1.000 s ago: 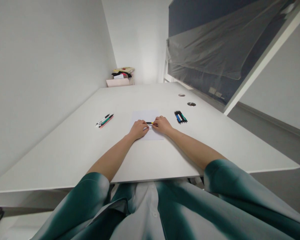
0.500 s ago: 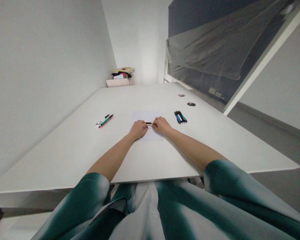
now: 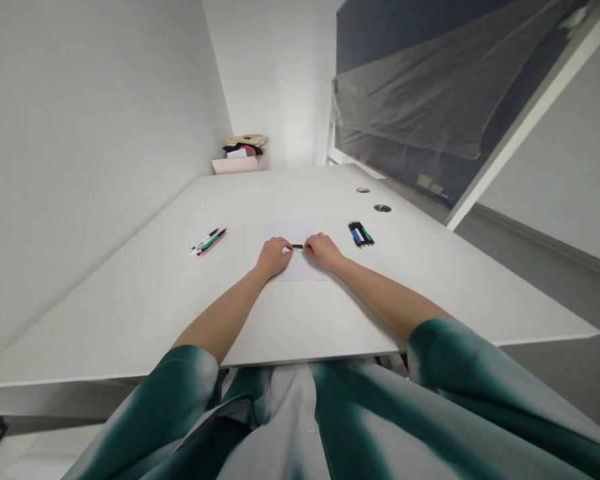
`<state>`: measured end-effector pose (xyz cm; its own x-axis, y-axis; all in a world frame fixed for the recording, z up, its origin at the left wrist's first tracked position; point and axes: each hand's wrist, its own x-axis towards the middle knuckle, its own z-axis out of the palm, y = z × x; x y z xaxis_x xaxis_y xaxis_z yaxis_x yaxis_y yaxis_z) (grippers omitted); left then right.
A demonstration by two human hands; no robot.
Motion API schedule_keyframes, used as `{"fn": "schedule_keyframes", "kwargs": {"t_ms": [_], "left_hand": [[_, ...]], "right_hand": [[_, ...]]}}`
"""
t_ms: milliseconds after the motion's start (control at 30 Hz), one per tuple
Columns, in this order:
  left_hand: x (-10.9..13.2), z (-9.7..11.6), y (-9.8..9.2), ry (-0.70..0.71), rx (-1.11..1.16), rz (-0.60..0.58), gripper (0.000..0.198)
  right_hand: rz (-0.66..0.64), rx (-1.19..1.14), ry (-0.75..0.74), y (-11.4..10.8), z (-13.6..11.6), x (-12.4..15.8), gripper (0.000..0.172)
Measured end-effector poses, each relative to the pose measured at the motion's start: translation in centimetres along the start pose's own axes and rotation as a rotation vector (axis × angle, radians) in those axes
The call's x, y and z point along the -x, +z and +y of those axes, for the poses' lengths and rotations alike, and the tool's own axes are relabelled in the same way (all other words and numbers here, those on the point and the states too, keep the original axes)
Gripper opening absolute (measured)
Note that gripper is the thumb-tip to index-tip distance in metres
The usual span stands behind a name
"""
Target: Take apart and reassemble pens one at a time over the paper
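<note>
A black pen (image 3: 297,247) with a bit of yellow at its right end lies crosswise between my hands, above a sheet of white paper (image 3: 303,271). My left hand (image 3: 274,257) pinches its left end with fingertips and thumb. At the other end, my right hand (image 3: 323,251) has its fingers closed on the yellow part. Both ends of the pen are partly hidden by my fingers. Both forearms rest along the white table (image 3: 295,320).
Left of the paper lie several loose pens (image 3: 209,243) in white, teal, pink and black. To the right, several pens (image 3: 361,234) with black, blue and green parts sit side by side. Two round grommets (image 3: 383,209) are farther back. A box with folded items (image 3: 240,160) stands at the far end.
My left hand has shifted slightly up and left, and its fingers now meet at the pen's end. Less yellow shows beside my right hand, which has hardly moved.
</note>
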<state>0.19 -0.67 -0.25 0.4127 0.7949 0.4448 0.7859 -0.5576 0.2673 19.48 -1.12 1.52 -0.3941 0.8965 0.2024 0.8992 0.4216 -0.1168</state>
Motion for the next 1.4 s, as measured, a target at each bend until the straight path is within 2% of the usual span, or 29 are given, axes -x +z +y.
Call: {"fn": "schedule_keyframes", "kwargs": {"t_ms": [167,300,433,567,1400], "left_hand": [[0.00,0.00,-0.25,-0.050,-0.004,0.015,0.017],[0.00,-0.06,-0.27,-0.047,-0.013,0.024,0.026],[-0.04,-0.05,-0.21,-0.053,-0.041,0.007,0.029],[-0.07,-0.04,-0.17,-0.057,-0.042,0.012,0.030],[-0.05,-0.22,-0.17,-0.038,-0.031,0.025,0.026]], "right_hand": [[0.049,-0.085,0.081,0.11,0.17,-0.13,0.031],[0.100,-0.153,0.008,0.68,0.44,-0.10,0.037],[0.063,-0.132,-0.079,0.72,0.51,0.16,0.030],[0.072,-0.099,-0.108,0.47,0.51,0.40,0.031],[0.083,-0.068,-0.100,0.40,0.66,0.34,0.031]]}}
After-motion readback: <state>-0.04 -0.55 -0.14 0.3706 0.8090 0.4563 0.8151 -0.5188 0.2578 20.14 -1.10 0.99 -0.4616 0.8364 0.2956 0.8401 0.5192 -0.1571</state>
